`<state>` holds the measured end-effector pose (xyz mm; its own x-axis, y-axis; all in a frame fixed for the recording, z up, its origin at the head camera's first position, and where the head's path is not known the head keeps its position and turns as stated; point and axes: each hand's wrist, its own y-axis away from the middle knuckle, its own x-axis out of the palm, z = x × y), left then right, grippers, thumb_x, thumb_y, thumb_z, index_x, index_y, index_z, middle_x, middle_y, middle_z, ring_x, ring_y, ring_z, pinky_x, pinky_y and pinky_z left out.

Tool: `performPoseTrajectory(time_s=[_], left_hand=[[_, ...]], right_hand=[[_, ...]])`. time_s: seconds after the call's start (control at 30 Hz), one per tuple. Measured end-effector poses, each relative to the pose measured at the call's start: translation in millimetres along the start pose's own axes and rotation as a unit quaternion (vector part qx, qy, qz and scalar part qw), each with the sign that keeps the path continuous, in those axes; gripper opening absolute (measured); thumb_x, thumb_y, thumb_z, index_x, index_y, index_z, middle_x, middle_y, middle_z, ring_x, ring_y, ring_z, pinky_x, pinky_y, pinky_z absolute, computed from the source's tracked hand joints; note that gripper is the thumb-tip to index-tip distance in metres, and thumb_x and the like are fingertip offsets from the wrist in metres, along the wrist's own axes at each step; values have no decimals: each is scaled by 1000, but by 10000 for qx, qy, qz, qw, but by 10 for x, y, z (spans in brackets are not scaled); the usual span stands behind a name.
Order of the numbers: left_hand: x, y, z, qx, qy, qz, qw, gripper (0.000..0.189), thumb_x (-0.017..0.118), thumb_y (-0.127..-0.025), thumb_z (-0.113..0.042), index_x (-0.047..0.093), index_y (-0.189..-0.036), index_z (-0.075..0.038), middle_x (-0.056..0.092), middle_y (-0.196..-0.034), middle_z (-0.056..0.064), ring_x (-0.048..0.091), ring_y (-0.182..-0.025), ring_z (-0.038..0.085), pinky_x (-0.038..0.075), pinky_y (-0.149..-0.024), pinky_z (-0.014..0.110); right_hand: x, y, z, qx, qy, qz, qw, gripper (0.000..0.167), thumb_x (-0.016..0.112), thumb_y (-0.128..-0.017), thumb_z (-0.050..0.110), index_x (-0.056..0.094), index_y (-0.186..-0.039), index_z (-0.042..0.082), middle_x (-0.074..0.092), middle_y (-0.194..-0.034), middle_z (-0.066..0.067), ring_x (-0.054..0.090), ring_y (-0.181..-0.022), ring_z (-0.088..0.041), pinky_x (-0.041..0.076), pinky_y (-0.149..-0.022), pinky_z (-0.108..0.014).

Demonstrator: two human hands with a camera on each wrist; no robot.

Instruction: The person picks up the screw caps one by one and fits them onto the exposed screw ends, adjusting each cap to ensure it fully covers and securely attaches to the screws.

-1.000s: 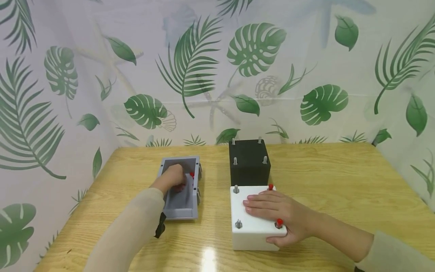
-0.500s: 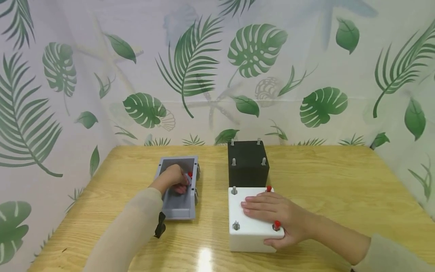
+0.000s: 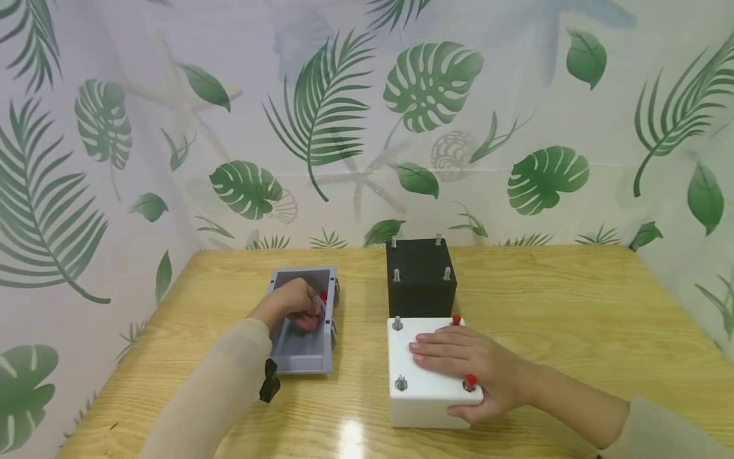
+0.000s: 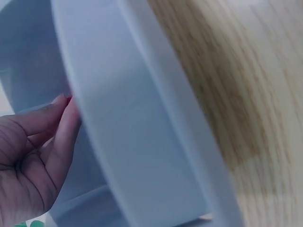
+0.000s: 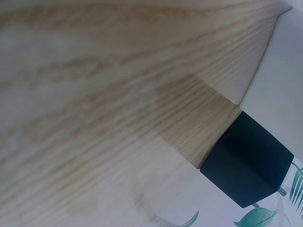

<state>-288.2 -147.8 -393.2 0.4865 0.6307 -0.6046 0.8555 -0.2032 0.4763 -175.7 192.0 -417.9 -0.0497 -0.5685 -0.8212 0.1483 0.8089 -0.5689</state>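
My left hand (image 3: 295,303) reaches down into a grey plastic bin (image 3: 301,364) on the left. In the left wrist view, its thumb and finger pinch a small red cap (image 4: 69,98), mostly hidden by the fingertips and the bin wall. My right hand (image 3: 467,358) lies over the right side of a white box (image 3: 427,411), fingers extended flat on top and thumb against the front face. Upright metal bolts stand at the box's corners. The two right-hand bolts carry a red cap (image 3: 470,380); the left ones show bare metal threads (image 3: 401,382).
Directly behind the white box stands a black box (image 3: 420,264) with metal bolts at its top corners. Everything rests on a wood-grain table (image 3: 573,306), with a leaf-print cloth (image 3: 355,127) hanging at the back and sides.
My left hand has shifted slightly toward the near end of the bin, its fingers staying by the right wall. The right hand has stayed on the white box.
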Motion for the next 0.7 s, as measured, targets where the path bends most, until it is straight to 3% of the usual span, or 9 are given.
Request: performPoseTrajectory(time_s=[0.17, 0.4, 0.7], left_hand=[[-34, 41, -39, 78, 190, 156, 9997, 10, 56, -90, 4, 65, -91, 9, 65, -64, 8, 65, -56, 15, 58, -58, 31], [-53, 113, -97, 80, 134, 130, 9998, 11, 55, -91, 3, 66, -90, 6, 66, -67, 8, 65, -57, 14, 59, -61, 33], [-106, 231, -131, 170, -18, 176, 9997, 15, 57, -92, 0, 65, -101, 9, 68, -72, 10, 67, -61, 14, 59, -65, 34]], right_hand=[[-12, -5, 2, 31, 12, 12, 10000, 70, 69, -78, 42, 51, -135, 6, 53, -137, -5, 49, -126, -22, 25, -114, -27], [-12, -7, -1, -50, -7, -35, 10000, 68, 67, -79, 42, 52, -134, 4, 53, -137, -7, 49, -126, -23, 26, -113, -28], [-7, 2, 4, -63, -43, -74, 9999, 68, 67, -79, 42, 52, -133, 3, 54, -136, -8, 49, -125, -24, 26, -113, -29]])
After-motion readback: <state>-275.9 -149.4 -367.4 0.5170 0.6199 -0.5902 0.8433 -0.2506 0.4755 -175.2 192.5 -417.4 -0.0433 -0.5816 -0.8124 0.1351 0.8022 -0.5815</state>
